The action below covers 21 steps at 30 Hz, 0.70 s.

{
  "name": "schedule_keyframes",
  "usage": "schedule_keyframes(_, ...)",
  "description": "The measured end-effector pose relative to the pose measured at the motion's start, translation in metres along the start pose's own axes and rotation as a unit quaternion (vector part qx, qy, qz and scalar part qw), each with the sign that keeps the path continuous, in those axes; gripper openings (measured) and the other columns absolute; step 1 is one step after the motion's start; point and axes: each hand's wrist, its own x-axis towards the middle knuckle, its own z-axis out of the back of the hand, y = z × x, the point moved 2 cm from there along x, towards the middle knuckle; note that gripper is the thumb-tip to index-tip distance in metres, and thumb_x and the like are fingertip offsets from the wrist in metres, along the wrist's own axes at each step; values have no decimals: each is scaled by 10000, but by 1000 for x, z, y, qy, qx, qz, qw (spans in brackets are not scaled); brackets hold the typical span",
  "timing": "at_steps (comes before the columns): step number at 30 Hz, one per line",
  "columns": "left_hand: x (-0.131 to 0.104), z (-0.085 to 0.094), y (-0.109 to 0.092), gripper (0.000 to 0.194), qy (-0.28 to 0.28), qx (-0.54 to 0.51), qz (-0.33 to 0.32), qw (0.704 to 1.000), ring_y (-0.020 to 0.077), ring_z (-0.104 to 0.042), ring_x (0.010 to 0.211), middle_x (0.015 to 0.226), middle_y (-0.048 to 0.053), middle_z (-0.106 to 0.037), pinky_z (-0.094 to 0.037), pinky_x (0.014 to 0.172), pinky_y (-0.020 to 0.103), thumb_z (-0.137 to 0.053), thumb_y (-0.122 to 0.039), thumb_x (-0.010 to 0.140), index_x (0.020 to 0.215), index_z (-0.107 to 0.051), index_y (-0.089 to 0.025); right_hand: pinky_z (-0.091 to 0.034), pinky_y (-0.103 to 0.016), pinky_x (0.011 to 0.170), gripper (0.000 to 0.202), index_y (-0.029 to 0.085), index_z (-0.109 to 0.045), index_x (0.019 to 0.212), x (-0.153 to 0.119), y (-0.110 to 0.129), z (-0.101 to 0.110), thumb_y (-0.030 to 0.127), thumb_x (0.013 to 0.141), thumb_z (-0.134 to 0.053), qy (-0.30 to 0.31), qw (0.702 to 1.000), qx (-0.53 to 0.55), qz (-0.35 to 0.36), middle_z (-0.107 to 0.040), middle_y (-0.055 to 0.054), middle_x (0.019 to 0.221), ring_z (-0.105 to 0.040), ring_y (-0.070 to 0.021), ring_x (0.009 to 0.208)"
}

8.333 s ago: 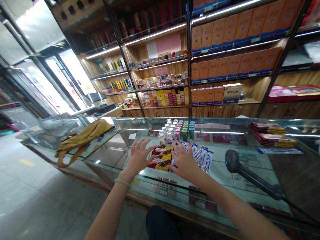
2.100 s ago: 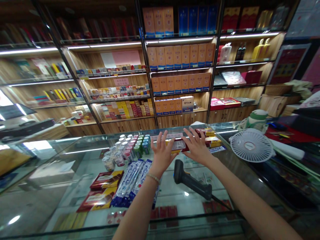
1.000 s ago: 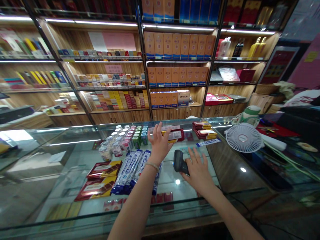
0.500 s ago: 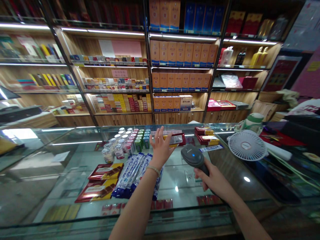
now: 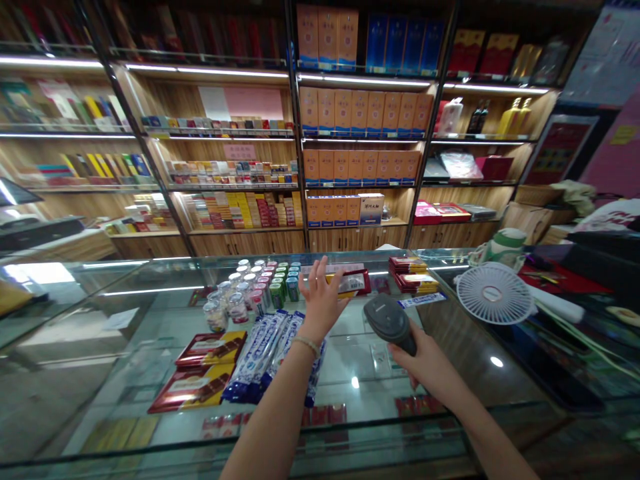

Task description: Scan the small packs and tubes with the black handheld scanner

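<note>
My left hand [image 5: 320, 298], its fingers partly spread, is at the left end of a chocolate bar [image 5: 356, 284] in a red and yellow wrapper. The bar's pale side with a barcode faces up; its left end is hidden by my fingers. In my right hand [image 5: 425, 360] is a dark grey barcode scanner [image 5: 387, 317], its head just in front of the bar. Under my left forearm lie several blue and white long packets [image 5: 263, 353]. Left of them are two more chocolate bars [image 5: 195, 387]. Small jars and tubes [image 5: 245, 290] stand behind the packets.
A glass counter [image 5: 345, 363] spans the front. At its right back are stacked chocolate bars [image 5: 411, 273] and a single blue and white packet [image 5: 423, 300]. A white fan [image 5: 495, 293] and a green-white bottle [image 5: 507, 247] stand right. Boxed goods fill shelves [image 5: 360, 140] behind.
The blue light on top of the scanner has gone out. The scanner has shifted slightly, while my left hand and the chocolate bar stay nearly in place.
</note>
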Motion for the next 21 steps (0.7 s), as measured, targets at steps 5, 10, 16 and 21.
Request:
schedule_keyframes(5, 0, 0, 0, 749, -1, -3, 5, 1000, 399, -286, 1505, 1637, 173, -319, -104, 1203, 663, -877, -440, 675, 1357, -587, -328, -412, -247, 504, 329, 228, -628, 1119, 0, 8, 2, 356, 819, -580, -10, 990, -135, 37, -701, -1, 734, -629, -166, 528)
schedule_keyframes(10, 1, 0, 1, 724, -3, -5, 3, 1000, 389, -278, 1511, 1639, 171, -318, -101, 1207, 656, -862, -440, 693, 1354, -589, -323, -408, -287, 617, 287, 226, -650, 1103, 2, 15, 0, 330, 839, -609, -68, 945, -311, 70, -771, -67, 847, -735, -278, 779)
schedule_keyframes(16, 1, 1, 1, 736, -3, -4, 11, 1000, 385, -278, 1513, 1643, 173, -308, -99, 1209, 653, -870, -447, 683, 1352, -590, -324, -449, -321, 631, 286, 217, -642, 1129, 9, 9, -9, 334, 876, -580, -88, 908, -394, 114, -777, -67, 881, -739, -271, 751)
schedule_keyframes(21, 2, 3, 1, 740, 5, -5, 9, 1000, 388, -270, 1516, 1650, 168, -295, -107, 1209, 658, -864, -435, 691, 1365, -580, -324, -449, -471, 1061, 264, 178, -675, 1042, 19, -3, -21, 278, 799, -648, -124, 868, -418, 238, -641, -143, 1381, -555, -342, 1320)
